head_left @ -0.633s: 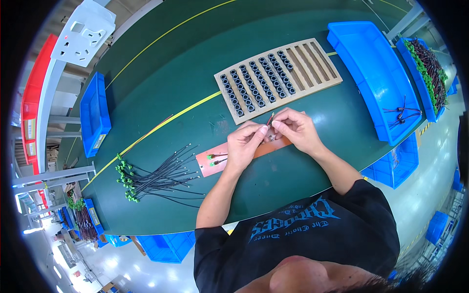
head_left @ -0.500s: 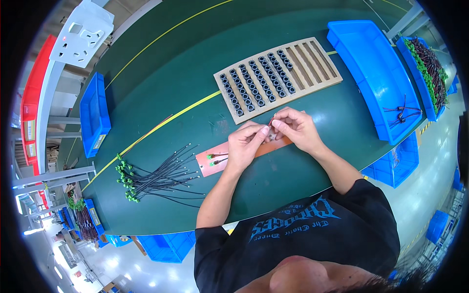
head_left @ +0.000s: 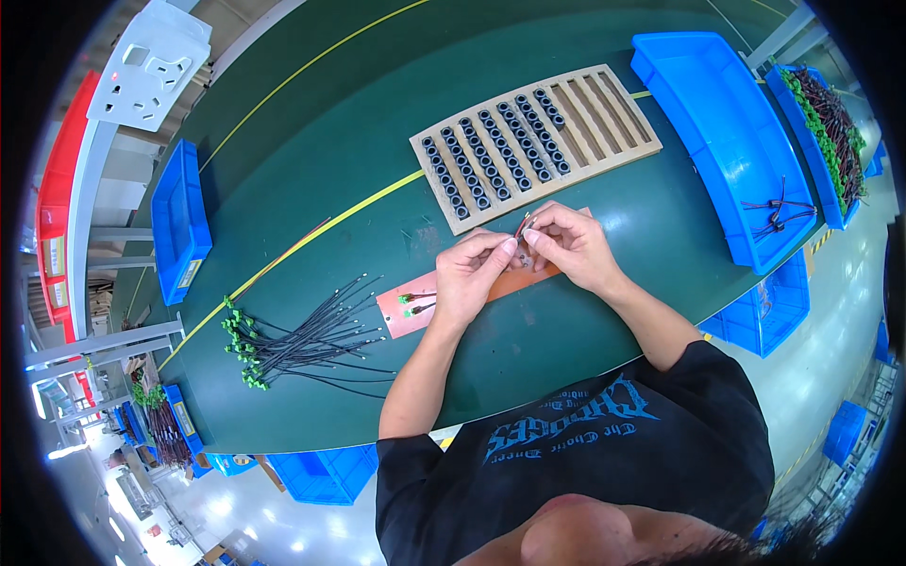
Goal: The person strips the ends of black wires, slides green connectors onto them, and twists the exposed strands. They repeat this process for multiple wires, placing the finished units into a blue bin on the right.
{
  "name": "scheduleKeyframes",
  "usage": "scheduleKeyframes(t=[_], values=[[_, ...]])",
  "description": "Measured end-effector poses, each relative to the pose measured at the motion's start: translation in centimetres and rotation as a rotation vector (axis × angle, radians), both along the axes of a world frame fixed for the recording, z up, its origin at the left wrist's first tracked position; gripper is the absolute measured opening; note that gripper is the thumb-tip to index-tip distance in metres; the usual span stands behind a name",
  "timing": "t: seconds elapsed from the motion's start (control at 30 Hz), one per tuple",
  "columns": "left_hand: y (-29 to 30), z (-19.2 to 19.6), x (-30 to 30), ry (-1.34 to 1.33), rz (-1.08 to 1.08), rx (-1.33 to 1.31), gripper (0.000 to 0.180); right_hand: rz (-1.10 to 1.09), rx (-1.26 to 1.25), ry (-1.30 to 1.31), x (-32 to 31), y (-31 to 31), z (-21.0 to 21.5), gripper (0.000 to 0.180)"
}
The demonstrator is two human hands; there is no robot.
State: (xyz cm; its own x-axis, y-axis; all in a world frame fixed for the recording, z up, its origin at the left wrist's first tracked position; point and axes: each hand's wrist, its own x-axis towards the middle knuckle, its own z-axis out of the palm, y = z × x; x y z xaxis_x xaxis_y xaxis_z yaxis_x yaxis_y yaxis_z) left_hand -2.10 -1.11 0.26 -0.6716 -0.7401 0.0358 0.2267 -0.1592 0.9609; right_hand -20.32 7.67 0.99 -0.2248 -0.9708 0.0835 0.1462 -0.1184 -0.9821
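Note:
Over an orange-pink strip, my left hand and my right hand meet fingertip to fingertip. Both pinch thin cable wires, whose reddish-brown ends poke up between the fingers. My fingers hide the rest of that piece. Two green connectors on dark cables lie on the strip's left part, beside my left wrist. Farther left spreads a bundle of black cables, with green connectors at one end and bare tips at the other.
Beyond my hands lies a slotted wooden tray, partly filled with rows of black rings. A blue bin at right holds a few dark cabled parts. Another blue bin stands left, near a white socket box.
The reddish-brown wire ends show a little more above my fingertips. Both hands stay almost in place, and the whole view has shifted slightly.

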Motion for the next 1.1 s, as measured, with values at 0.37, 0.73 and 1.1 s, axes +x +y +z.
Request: scheduleKeyframes(t=[0.37,0.73,1.1], values=[[-0.2,0.7,0.1,-0.057,-0.028,-0.014,0.012,0.007,0.042,-0.014,-0.1,0.1,0.2,0.012],[0.0,0.2,0.1,-0.108,-0.046,-0.074,0.012,0.029,0.045,0.099,0.3,-0.2,0.3,0.015],[0.1,2.7,3.8,-0.376,0.114,-0.635,0.046,-0.138,0.151,0.285,0.7,1.6,-1.0,0.025]])
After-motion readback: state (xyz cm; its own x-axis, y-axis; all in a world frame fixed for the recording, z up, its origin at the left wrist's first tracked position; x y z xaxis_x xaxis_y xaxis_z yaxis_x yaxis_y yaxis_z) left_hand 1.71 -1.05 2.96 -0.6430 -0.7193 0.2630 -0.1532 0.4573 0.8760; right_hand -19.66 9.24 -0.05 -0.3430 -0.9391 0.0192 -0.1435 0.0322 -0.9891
